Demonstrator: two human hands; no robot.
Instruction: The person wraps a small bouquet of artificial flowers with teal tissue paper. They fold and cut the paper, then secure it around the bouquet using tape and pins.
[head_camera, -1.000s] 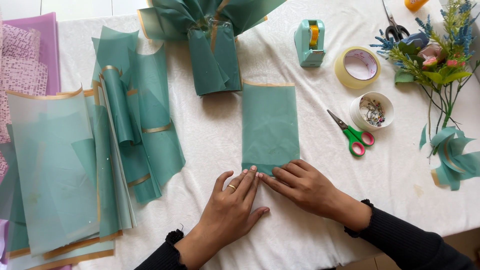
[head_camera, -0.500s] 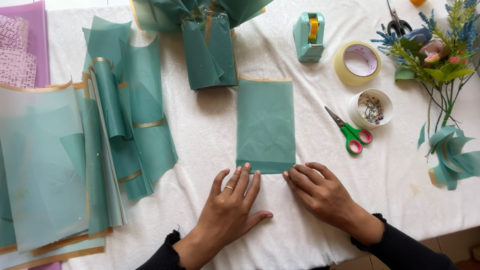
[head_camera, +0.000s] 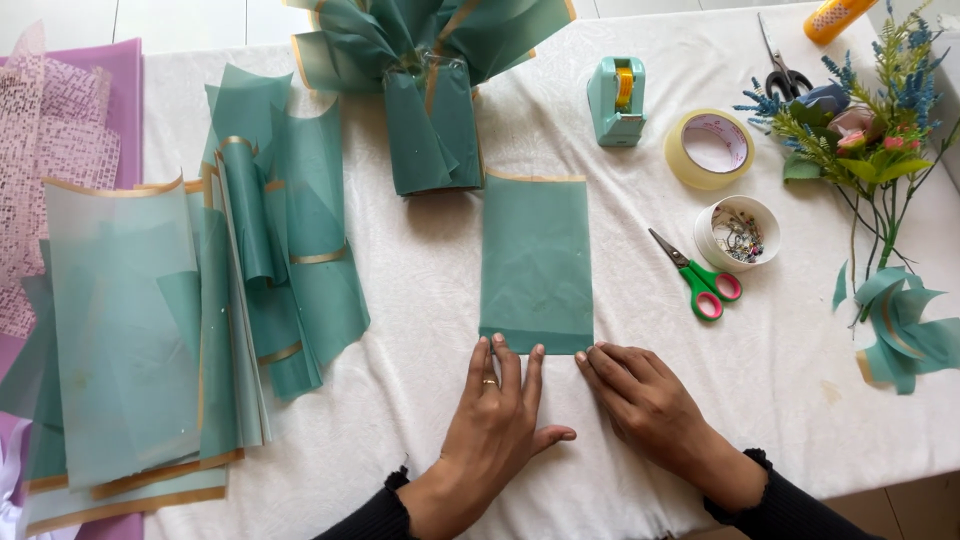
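Below the teal sheet (head_camera: 536, 260), left hand (head_camera: 497, 420) and right hand (head_camera: 650, 400) lie flat, fingertips touching it.

Both hands have slid back off the folded teal translucent paper sheet (head_camera: 536, 262); the left hand (head_camera: 495, 425) and right hand (head_camera: 645, 405) now rest flat on the white tablecloth (head_camera: 780, 400), fingertips just touching the sheet's near edge.

Orange bottle (head_camera: 838, 15) cut off at top edge, tub contents (head_camera: 738, 235) too small to tell
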